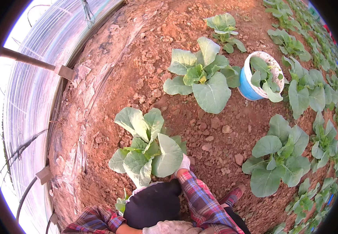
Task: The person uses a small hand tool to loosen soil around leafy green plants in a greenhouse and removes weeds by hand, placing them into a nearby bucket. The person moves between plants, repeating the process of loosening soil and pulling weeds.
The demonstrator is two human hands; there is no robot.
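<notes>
A broad-leaved brassica plant (145, 149) grows from the reddish soil right before me. My right hand (184, 163), in a pale work glove, reaches down beside its right edge. A large leaf hides most of the fingers, so I cannot tell whether they grip anything. Across the bottom of the view lies my left hand (171, 227), also gloved, between my dark-clad knee (154, 204) and my right plaid sleeve (199, 201). Its fingertips are cut off or hidden, and no object shows in it.
A blue bucket (248, 87) with a whitish inside holds loose leaves (262, 70). More brassicas grow ahead (207, 73) and to the right (277, 158). Clear plastic sheeting (37, 96) and a low edge run along the left. My shoe (234, 194) stands on the soil.
</notes>
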